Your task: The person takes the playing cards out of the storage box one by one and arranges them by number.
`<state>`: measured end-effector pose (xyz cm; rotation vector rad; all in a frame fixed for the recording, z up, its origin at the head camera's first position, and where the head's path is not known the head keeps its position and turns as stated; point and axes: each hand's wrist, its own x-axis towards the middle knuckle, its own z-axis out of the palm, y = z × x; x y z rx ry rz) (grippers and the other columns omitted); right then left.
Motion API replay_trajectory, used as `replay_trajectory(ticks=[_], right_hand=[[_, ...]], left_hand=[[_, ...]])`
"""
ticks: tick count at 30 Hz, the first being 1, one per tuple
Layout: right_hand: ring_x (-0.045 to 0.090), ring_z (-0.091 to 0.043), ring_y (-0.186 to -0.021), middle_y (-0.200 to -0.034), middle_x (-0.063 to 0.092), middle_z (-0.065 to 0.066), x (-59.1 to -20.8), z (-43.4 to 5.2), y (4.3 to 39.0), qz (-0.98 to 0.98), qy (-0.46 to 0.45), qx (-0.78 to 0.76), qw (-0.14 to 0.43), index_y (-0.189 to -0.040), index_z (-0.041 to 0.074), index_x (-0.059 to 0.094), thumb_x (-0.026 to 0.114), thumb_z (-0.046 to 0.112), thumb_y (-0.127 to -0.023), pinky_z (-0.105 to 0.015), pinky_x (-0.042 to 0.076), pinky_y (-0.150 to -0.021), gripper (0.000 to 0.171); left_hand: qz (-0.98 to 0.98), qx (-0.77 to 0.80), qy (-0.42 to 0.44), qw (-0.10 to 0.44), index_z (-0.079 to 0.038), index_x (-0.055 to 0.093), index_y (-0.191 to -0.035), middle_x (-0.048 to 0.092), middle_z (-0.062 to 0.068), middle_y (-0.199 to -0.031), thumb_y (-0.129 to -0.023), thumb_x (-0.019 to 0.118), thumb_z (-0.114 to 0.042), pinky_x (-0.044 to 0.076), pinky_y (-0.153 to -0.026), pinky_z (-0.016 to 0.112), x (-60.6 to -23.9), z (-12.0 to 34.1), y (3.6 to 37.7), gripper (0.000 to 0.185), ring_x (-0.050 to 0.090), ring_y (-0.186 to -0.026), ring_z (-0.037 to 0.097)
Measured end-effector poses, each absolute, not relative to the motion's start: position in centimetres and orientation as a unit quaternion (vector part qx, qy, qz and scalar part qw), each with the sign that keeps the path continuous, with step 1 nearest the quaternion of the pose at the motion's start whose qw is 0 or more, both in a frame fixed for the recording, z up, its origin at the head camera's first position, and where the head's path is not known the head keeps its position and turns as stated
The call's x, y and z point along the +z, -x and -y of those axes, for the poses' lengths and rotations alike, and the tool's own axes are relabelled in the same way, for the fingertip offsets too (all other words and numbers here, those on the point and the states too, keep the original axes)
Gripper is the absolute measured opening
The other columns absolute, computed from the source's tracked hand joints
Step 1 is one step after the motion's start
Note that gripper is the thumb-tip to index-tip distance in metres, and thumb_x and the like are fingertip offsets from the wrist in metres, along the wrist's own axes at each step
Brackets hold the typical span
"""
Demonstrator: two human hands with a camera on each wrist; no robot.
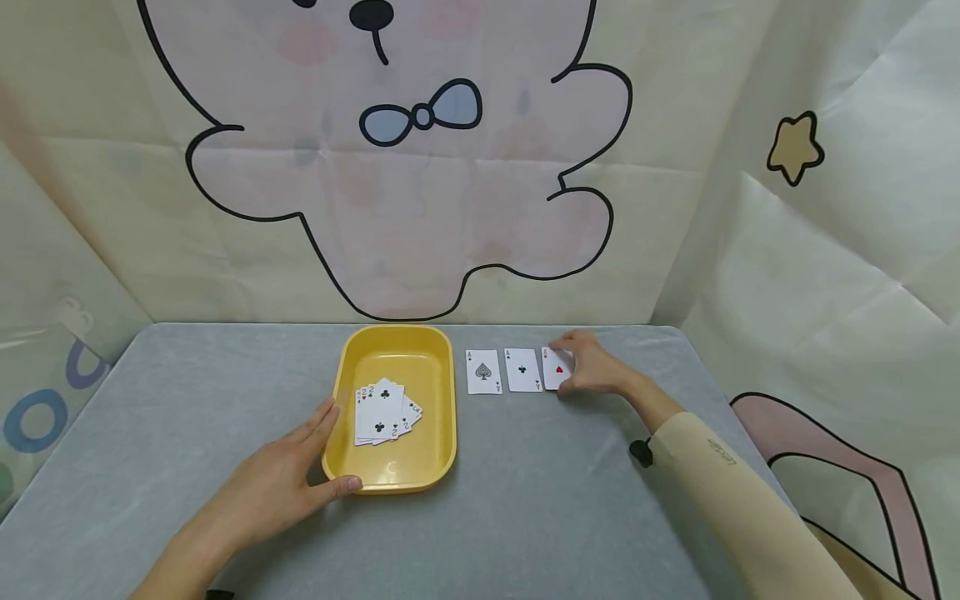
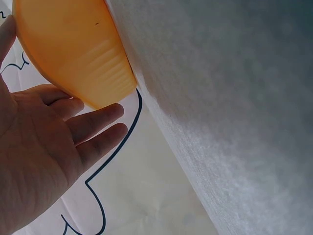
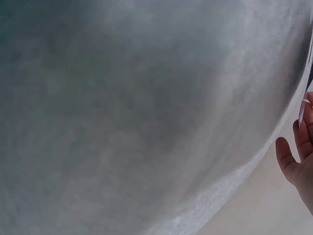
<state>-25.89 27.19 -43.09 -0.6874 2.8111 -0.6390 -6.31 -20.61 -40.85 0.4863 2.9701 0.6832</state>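
My left hand [image 1: 288, 475] lies against the near left corner of a yellow tray [image 1: 442, 450]. Its thumb rests on the near rim and its fingertips touch the left side. The left wrist view shows the other fingers of that hand loosely extended beside the tray's outer wall [image 2: 73, 49]. Inside the tray is a loose stack of playing cards, a two of clubs [image 1: 380, 411] uppermost. At the far right, my right hand [image 1: 596, 367] pinches an ace of hearts [image 1: 553, 372] between thumb and fingers. A white card edge [image 3: 301, 110] shows by those fingers in the right wrist view.
Between the tray and my right hand lie an ace of spades [image 1: 483, 372] and an ace of clubs [image 1: 522, 370], face up in a row. A grey cloth covers the table [image 1: 525, 517]. Printed fabric [image 1: 420, 242] hangs behind the table's far edge.
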Motion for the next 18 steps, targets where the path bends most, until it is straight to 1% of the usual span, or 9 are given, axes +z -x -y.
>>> replay_trajectory(ticks=[5,9,14,18], right_hand=[[0.044,-0.042,-0.126,-0.132,0.055,-0.024,-43.26,-27.18,25.94,-0.945,0.236,-0.204,0.093,-0.140,-0.006,0.062,0.083,0.013,-0.065,-0.059,0.038,-0.107,0.080],[0.043,-0.040,-0.128,-0.135,0.054,-0.021,-43.17,-27.13,25.99,-0.948,0.223,-0.197,0.116,-0.143,-0.004,0.060,0.081,0.012,-0.069,-0.059,0.038,-0.108,0.078],[0.043,-0.042,-0.130,-0.138,0.055,-0.021,-43.03,-26.89,26.17,-0.948,0.223,-0.188,0.130,-0.143,-0.005,0.059,0.081,0.013,-0.070,-0.062,0.037,-0.110,0.079],[0.044,-0.042,-0.132,-0.140,0.054,-0.021,-43.03,-26.77,26.24,-0.948,0.221,-0.183,0.135,-0.144,-0.004,0.058,0.081,0.014,-0.071,-0.062,0.036,-0.112,0.079]], left_hand=[[-0.961,0.223,-0.160,0.025,-0.008,0.032,-0.165,0.033,0.012,-0.169,-0.089,0.068,-0.073,0.048,-0.102,0.064,-40.89,20.64,6.31,0.107,0.052,-0.138,0.045],[-0.961,0.223,-0.161,0.024,-0.008,0.032,-0.165,0.033,0.012,-0.169,-0.089,0.068,-0.072,0.048,-0.101,0.064,-40.89,20.62,6.29,0.106,0.053,-0.137,0.045],[-0.961,0.223,-0.161,0.024,-0.007,0.032,-0.165,0.032,0.012,-0.169,-0.089,0.067,-0.073,0.048,-0.102,0.064,-40.93,20.64,6.28,0.106,0.053,-0.137,0.045],[-0.961,0.223,-0.161,0.024,-0.008,0.031,-0.165,0.032,0.012,-0.169,-0.089,0.066,-0.074,0.048,-0.102,0.063,-40.95,20.65,6.27,0.107,0.052,-0.138,0.044]])
